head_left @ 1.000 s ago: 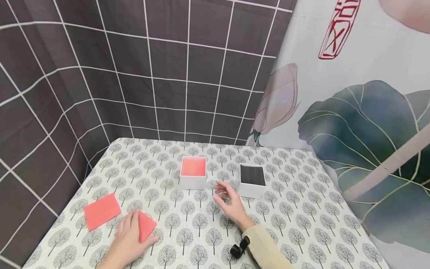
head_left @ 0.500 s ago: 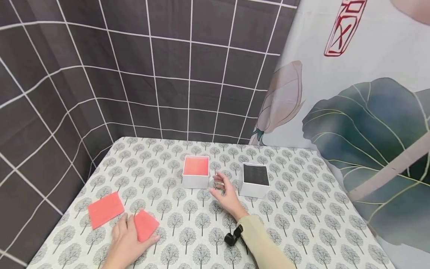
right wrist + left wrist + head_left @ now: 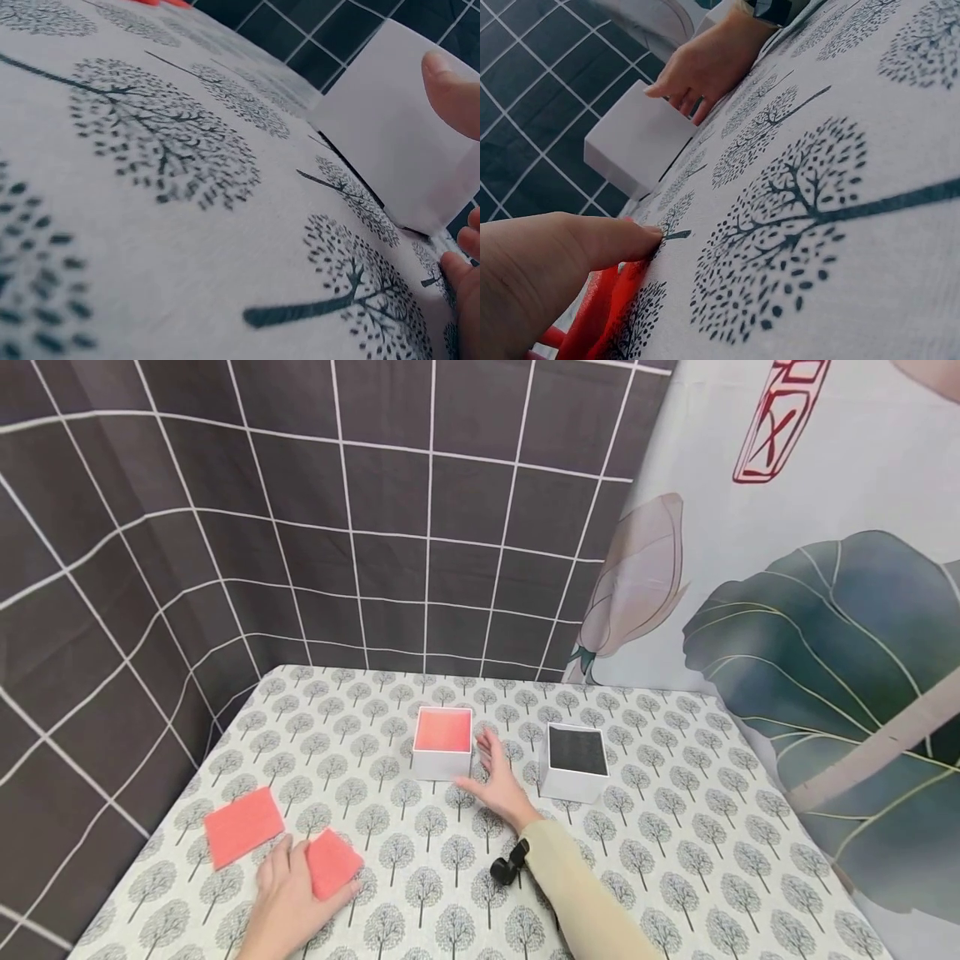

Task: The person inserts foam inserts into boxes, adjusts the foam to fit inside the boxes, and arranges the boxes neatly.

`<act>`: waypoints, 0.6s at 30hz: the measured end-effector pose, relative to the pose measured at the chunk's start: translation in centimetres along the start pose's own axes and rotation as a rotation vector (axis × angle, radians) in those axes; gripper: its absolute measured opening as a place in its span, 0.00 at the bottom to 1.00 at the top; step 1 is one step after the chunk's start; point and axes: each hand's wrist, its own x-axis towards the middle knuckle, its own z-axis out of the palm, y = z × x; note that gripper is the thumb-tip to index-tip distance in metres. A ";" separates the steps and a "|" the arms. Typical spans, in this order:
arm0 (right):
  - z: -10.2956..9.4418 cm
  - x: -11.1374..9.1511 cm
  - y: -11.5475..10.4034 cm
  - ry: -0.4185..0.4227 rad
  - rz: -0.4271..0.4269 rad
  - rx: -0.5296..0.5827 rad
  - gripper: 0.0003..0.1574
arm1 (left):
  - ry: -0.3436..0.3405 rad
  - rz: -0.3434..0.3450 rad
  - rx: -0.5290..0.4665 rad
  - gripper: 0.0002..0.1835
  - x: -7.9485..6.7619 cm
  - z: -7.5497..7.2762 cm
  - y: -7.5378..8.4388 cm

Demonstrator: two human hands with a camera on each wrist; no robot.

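Observation:
My left hand spans a small red cloth-like piece, with the fingers at its left edge and the thumb along its lower right. In the left wrist view this red piece looks bent or folded between thumb and fingers. A flat red rectangle lies just beyond the fingertips. My right hand is beside the white box with red inside, thumb toward its front and fingers extended along its right side. In the right wrist view, the thumb overlaps the white box.
A second white box with black inside stands to the right of my right hand. A tree-patterned cloth covers the table. Behind it hangs a dark grid curtain, and a floral cloth hangs at the right.
My right hand has moved left, from beside the black-filled box to the red-filled one. The red piece at my left hand has tipped flatter. The head view has shifted slightly.

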 end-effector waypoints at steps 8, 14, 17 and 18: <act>0.7 2.4 3.0 0.013 0.034 -0.005 0.75 | -0.013 0.024 -0.002 0.58 0.1 -0.1 0.3; 1.1 3.5 3.3 0.009 0.001 -0.028 0.78 | -0.010 0.023 -0.014 0.56 -0.1 -0.4 0.7; 1.2 3.9 3.3 0.008 -0.008 -0.019 0.79 | -0.021 0.008 -0.010 0.57 0.0 -0.5 0.7; 1.3 4.1 3.3 0.007 -0.009 -0.013 0.79 | -0.022 0.007 -0.008 0.57 0.1 -0.6 0.7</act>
